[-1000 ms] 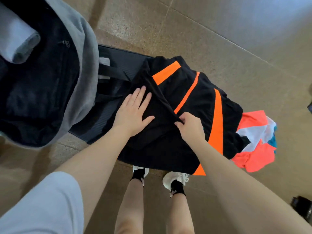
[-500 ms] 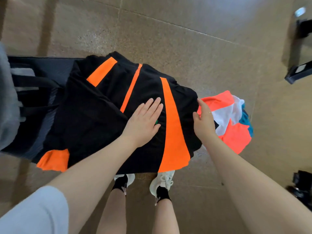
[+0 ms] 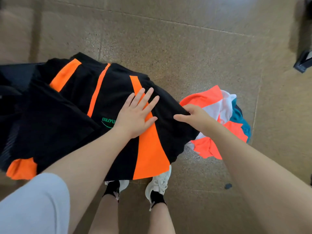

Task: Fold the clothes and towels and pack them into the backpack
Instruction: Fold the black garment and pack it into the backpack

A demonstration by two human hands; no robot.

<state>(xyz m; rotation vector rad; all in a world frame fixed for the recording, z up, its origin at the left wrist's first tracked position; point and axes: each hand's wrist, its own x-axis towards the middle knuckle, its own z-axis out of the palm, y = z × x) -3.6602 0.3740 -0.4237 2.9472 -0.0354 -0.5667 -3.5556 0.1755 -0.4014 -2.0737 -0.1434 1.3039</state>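
Folding the black-and-orange garment (image 3: 81,105) at centre frame

Head view: the left hand (image 3: 135,115), having slid rightward, is pressing flat with fingers spread, while the right hand (image 3: 194,118) is now gripping the garment's right edge beside the orange-white clothes (image 3: 216,122); the next fold looks ready.

My left hand (image 3: 135,115) has slid from the black panel near the dark bag over to the broad orange stripe of the black-and-orange sports garment (image 3: 79,107), fingers flat and spread. My right hand (image 3: 195,118) let go of its centre pinch and now grips the garment's right edge (beside the coral, white and teal heap (image 3: 224,122)). My view has swung right.
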